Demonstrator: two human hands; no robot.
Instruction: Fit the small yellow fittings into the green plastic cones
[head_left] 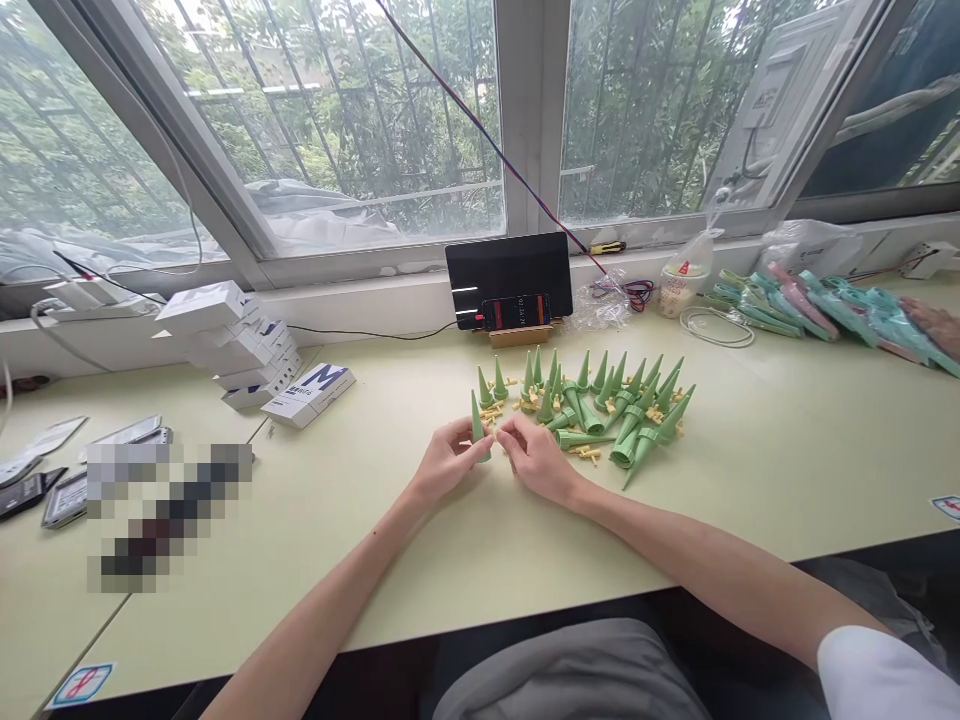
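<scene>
While my left hand [448, 460] grasps a green cone [477, 422] upright, my right hand [537, 462] pinches a small yellow piece [493, 434] beside it, near more cones [631, 417] on the table [420, 590].

Green cone [476, 412] partly hidden by left fingers [477, 451]; yellow piece [493, 434] mostly covered by right fingers [513, 441], shape too small to tell. 8 o'clock: pixelated patch [174, 515], contents unreadable. 4 o'clock: white sleeve [885, 672] cut by edge.
</scene>
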